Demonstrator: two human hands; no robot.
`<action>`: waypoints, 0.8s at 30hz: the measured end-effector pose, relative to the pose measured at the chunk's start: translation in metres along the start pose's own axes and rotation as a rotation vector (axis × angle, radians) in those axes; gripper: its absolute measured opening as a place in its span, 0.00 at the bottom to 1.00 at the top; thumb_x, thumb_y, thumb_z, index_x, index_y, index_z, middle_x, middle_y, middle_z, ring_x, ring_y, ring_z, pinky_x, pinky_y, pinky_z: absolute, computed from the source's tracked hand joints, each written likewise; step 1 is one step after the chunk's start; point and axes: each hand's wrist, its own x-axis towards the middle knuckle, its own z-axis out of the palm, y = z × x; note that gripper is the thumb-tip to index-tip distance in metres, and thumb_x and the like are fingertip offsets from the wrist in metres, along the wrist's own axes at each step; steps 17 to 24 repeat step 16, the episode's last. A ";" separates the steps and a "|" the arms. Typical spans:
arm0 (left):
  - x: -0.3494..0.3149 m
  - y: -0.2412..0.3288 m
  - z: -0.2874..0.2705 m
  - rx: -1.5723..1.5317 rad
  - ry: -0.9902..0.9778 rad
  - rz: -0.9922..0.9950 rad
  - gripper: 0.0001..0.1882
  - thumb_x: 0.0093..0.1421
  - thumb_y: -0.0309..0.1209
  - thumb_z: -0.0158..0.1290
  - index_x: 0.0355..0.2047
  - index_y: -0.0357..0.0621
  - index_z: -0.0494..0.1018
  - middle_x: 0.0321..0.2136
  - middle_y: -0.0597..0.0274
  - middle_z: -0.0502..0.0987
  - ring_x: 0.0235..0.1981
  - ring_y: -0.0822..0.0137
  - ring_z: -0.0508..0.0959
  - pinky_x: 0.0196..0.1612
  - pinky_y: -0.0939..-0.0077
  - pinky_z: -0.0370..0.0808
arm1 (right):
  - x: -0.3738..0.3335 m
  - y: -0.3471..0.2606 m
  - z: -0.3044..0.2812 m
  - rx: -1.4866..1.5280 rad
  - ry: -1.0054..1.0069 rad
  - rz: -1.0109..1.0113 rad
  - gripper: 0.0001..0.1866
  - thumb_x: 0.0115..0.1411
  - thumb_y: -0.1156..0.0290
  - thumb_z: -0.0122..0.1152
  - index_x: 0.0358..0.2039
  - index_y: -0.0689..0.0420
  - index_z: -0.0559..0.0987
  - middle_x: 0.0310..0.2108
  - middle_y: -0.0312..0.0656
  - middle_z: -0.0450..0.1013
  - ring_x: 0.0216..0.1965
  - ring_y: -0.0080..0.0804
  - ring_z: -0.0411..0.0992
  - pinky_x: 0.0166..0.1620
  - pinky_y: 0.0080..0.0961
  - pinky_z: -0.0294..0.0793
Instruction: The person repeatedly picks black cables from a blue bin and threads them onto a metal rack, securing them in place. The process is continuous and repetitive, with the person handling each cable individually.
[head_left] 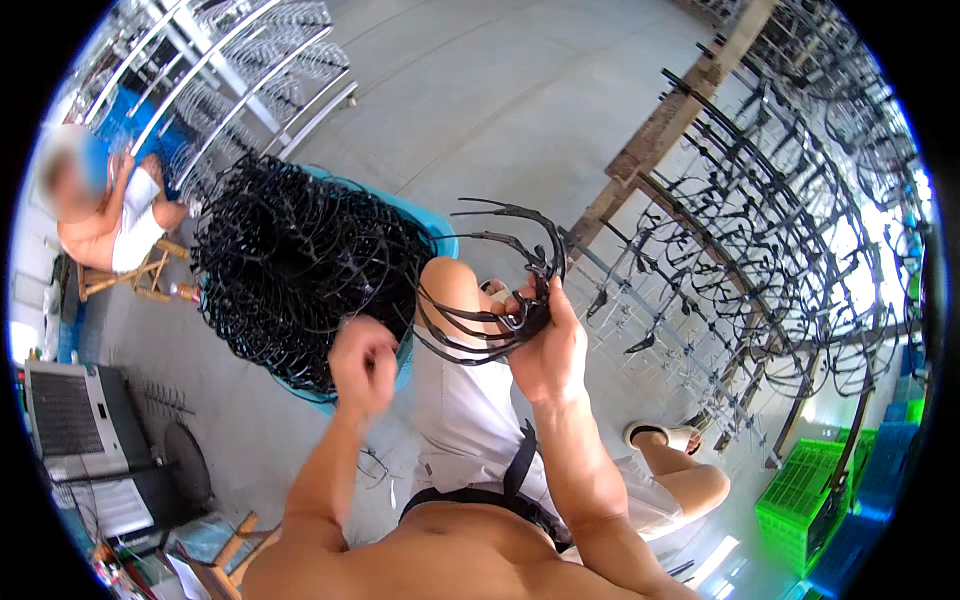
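My right hand (548, 345) is closed round a bunch of thin, glossy black curved strips (535, 318). Their open ends fan out to the left, over my knee. My left hand (363, 362), somewhat blurred, is at the near right edge of a large heap of similar black curved strips (300, 250). Its fingers are curled in, and whatever they may hold is hidden. The heap rises above the rim of a light-blue tub (440, 232) that stands in front of me, to the left of my leg.
On the right, a rack (650, 150) is hung with many black curved pieces. Green crates (805, 495) and blue ones stand at lower right. Another person (110, 205) sits at far left by a rack of silvery wire pieces (280, 70). A grey box-shaped machine (75, 420) is at lower left.
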 end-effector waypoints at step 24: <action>0.074 0.122 0.070 -1.546 -0.094 -0.134 0.32 0.63 0.59 0.34 0.48 0.43 0.67 0.42 0.52 0.74 0.50 0.53 0.72 0.56 0.50 0.64 | -0.076 -0.061 -0.024 -1.576 -0.308 -0.557 0.28 0.58 0.54 0.59 0.53 0.58 0.67 0.50 0.51 0.66 0.46 0.33 0.68 0.45 0.25 0.70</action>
